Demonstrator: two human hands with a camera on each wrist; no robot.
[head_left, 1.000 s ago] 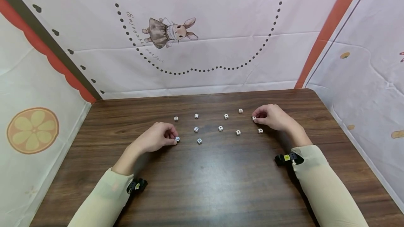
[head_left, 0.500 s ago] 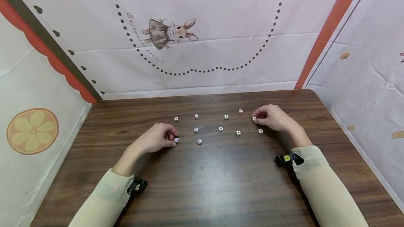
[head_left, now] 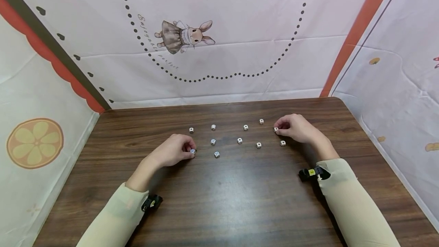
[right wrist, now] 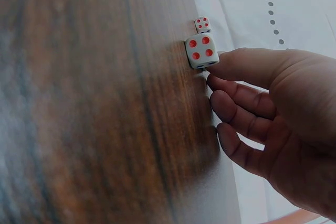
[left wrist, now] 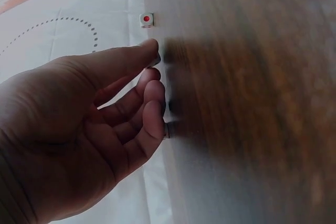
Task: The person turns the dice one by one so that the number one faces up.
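In the head view, my left hand pinches a white die with dark pips between thumb and fingers, at or just above the tabletop. In the left wrist view only a sliver of that die shows beside the thumb tip. My right hand pinches another white die at the right end of the scattered dice. A die with one pip up lies just in front of it. In the right wrist view a near die with four red pips stands before the thumb.
Several loose dice lie between the hands, among them one near the left hand and one at the back. The brown wooden table ends at a printed cloth behind it. Cloth also hangs at both sides.
My left hand has shifted slightly to the right, and the die in its fingertips has moved and turned a little. The right hand and the loose dice stay in place.
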